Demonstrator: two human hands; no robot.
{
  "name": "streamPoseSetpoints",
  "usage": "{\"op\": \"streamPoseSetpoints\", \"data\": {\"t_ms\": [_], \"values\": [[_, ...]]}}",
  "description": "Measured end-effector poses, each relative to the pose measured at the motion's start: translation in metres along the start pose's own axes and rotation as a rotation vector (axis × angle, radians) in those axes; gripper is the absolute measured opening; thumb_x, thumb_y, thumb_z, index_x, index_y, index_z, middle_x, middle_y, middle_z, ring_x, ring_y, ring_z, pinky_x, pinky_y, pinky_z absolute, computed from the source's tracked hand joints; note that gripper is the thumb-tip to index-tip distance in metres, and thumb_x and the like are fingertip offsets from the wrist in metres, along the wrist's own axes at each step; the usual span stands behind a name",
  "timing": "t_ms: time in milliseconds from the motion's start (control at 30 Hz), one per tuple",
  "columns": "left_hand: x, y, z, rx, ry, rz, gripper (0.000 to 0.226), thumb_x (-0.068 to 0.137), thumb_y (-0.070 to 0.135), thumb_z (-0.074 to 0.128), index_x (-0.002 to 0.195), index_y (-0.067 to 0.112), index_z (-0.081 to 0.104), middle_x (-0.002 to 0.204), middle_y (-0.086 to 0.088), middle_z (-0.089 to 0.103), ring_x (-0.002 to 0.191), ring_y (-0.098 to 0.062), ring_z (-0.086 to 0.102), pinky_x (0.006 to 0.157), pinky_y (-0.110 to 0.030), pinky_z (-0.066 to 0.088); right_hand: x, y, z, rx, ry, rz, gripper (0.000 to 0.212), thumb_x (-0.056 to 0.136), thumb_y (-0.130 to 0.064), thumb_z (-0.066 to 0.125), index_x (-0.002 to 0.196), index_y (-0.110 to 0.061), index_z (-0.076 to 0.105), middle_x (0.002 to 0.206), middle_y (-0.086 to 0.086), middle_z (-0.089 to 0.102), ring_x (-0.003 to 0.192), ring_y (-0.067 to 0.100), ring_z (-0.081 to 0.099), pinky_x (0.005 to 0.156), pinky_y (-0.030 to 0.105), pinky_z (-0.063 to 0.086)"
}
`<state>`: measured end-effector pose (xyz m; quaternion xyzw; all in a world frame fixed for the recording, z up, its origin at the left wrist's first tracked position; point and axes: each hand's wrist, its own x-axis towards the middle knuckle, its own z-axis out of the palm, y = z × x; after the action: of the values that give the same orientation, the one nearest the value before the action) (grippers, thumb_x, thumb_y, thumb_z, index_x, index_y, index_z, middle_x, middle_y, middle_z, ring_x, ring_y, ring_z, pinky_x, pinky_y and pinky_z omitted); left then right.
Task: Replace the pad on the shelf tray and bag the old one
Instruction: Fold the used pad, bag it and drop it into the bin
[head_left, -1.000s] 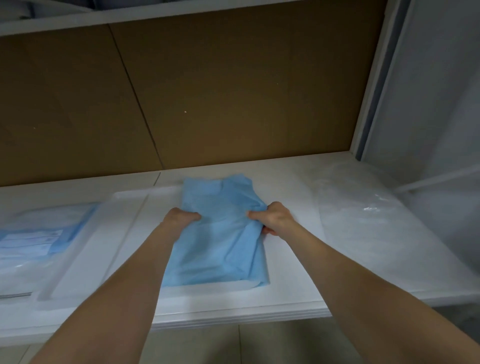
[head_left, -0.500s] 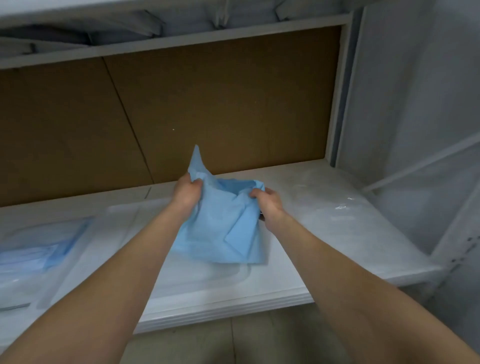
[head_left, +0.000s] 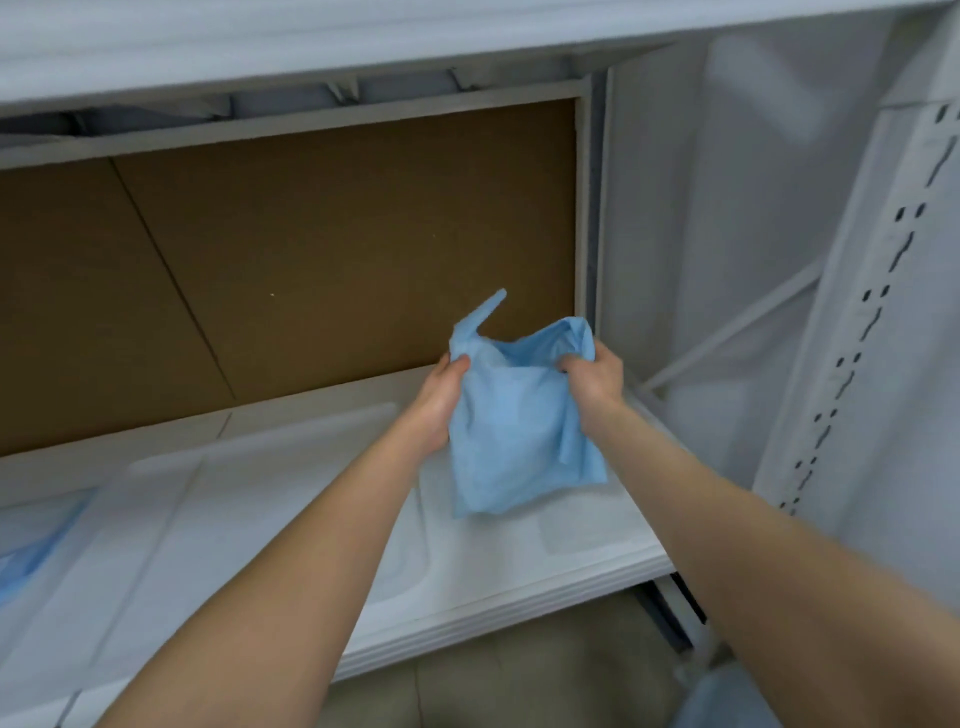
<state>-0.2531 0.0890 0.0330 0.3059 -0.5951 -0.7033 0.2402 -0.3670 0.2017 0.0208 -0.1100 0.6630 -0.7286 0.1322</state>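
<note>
A crumpled light-blue pad (head_left: 511, 431) hangs in the air above the right end of the shelf. My left hand (head_left: 441, 400) grips its upper left corner and my right hand (head_left: 595, 374) grips its upper right edge. Below and to the left lies the white shelf tray (head_left: 249, 499), bare. At the far left edge a packaged blue pad (head_left: 28, 545) lies on the shelf, partly cut off and blurred.
A brown cardboard back panel (head_left: 311, 260) closes the shelf behind. A white perforated upright (head_left: 857, 364) and a diagonal brace (head_left: 737, 327) stand at the right. The upper shelf edge (head_left: 311, 57) runs overhead. Something blue (head_left: 727, 696) shows at the bottom right.
Both hands lifted the blue pad off the tray, bunched it and carried it up and to the right. The view swung right too.
</note>
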Motion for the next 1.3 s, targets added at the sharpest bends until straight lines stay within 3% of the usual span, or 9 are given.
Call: {"op": "streamPoseSetpoints", "data": {"t_ms": [133,267,367,500,700,867,967,1133,1300], "values": [[0.012,-0.027,0.01,-0.11,0.029,-0.122,0.037,0.101,0.028,0.042,0.134,0.012,0.048,0.122,-0.009,0.061,0.099,-0.025,0.061,0.079,-0.036,0.049,0.028,0.013,-0.019,-0.26,0.157,0.001,0.035,0.087,-0.01,0.058,0.122,-0.006,0.057,0.115,0.016,0.064,0.106,0.032,0.061,0.092,0.04,0.05],[0.006,-0.066,0.008,0.041,0.029,-0.353,0.036,0.099,0.023,0.049,0.128,0.002,0.049,0.111,-0.015,0.064,0.099,-0.034,0.064,0.068,-0.038,0.051,0.043,0.051,-0.037,-0.562,0.053,0.196,0.05,0.084,-0.018,0.06,0.131,-0.004,0.046,0.132,0.019,0.054,0.116,0.034,0.056,0.095,0.038,0.049],[0.009,-0.079,0.005,0.127,0.064,-0.302,0.024,0.091,0.005,0.056,0.115,0.003,0.051,0.082,-0.011,0.06,0.068,-0.025,0.061,0.06,-0.035,0.051,0.037,0.065,-0.046,-0.89,-0.009,0.19,0.05,0.087,-0.022,0.054,0.134,-0.01,0.043,0.136,0.016,0.045,0.124,0.036,0.047,0.1,0.036,0.042],[0.011,-0.075,0.003,0.153,-0.009,-0.289,0.028,0.088,0.0,0.06,0.114,0.007,0.052,0.089,-0.008,0.064,0.073,-0.023,0.063,0.056,-0.033,0.052,0.033,0.068,-0.047,-1.193,0.035,0.079,0.047,0.088,-0.028,0.058,0.13,-0.015,0.045,0.135,0.013,0.043,0.124,0.031,0.044,0.097,0.037,0.041],[0.007,-0.081,-0.005,0.343,-0.116,-0.238,0.07,0.085,-0.009,0.057,0.14,0.027,0.035,0.117,-0.005,0.058,0.096,-0.024,0.059,0.058,-0.03,0.052,0.027,0.063,-0.043,-1.143,-0.004,0.053,0.04,0.091,-0.014,0.048,0.131,-0.012,0.042,0.133,0.012,0.052,0.122,0.032,0.052,0.094,0.037,0.045],[0.022,-0.069,-0.022,0.582,0.113,-0.019,0.062,0.087,-0.002,0.056,0.144,0.015,0.038,0.13,-0.011,0.056,0.097,-0.026,0.061,0.063,-0.028,0.051,0.029,0.058,-0.043,-0.829,0.084,0.124,0.041,0.092,-0.01,0.044,0.133,-0.005,0.044,0.131,0.019,0.054,0.119,0.037,0.053,0.094,0.038,0.044],[0.015,-0.082,-0.041,0.864,-0.008,-0.17,0.066,0.082,0.005,0.065,0.142,0.01,0.037,0.13,-0.015,0.055,0.109,-0.033,0.06,0.079,-0.041,0.057,0.024,0.062,-0.043,-0.831,0.01,0.241,0.048,0.095,-0.014,0.044,0.14,-0.003,0.033,0.138,0.018,0.048,0.124,0.035,0.049,0.097,0.037,0.042],[0.012,-0.076,-0.034,1.294,0.032,-0.085,0.055,0.087,0.026,0.061,0.139,0.016,0.045,0.138,-0.013,0.042,0.126,-0.029,0.047,0.101,-0.031,0.044,0.015,0.068,-0.039,-1.045,-0.099,0.139,0.054,0.088,-0.025,0.061,0.133,-0.01,0.034,0.131,0.014,0.05,0.119,0.033,0.053,0.092,0.039,0.046],[0.015,-0.062,-0.003,0.761,-0.001,-0.115,0.029,0.089,0.032,0.062,0.107,0.01,0.062,0.099,-0.007,0.062,0.091,-0.021,0.06,0.079,-0.032,0.052,0.015,0.067,-0.033,-1.08,-0.012,0.02,0.026,0.092,-0.016,0.048,0.115,-0.012,0.06,0.121,0.011,0.06,0.112,0.032,0.058,0.088,0.033,0.047]]}}
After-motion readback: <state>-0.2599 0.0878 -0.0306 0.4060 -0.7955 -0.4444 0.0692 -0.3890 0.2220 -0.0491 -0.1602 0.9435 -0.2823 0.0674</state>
